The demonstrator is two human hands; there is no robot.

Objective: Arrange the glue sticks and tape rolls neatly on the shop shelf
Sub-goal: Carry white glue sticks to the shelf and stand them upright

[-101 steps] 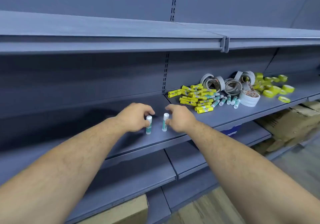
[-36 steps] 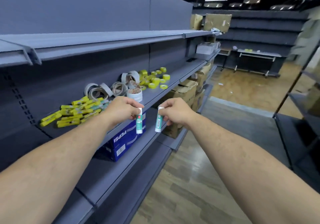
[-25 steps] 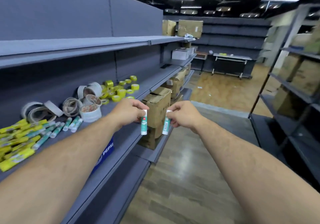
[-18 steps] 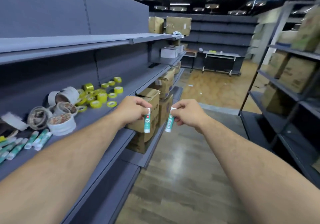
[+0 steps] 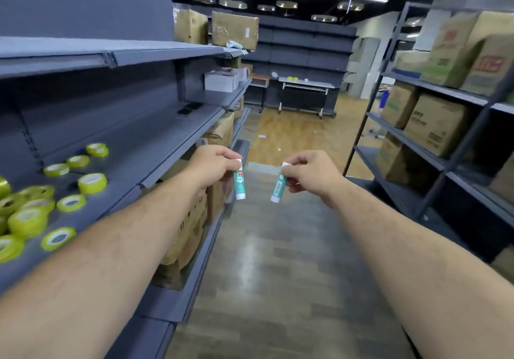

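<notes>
Hands: left hand [image 5: 211, 168] pinches top of teal-and-white plastic glue stick [image 5: 239, 185]; right hand [image 5: 308, 173] pinches second glue stick [image 5: 278, 187].
Place: over aisle, right of grey metal shelf [image 5: 155, 142].
Handling: likely light, stiff, slick; grip mid-barrel.

Two glue sticks [image 5: 239, 185] [image 5: 278, 187], roughly a dozen yellow tape rolls [image 5: 92, 183]
</notes>
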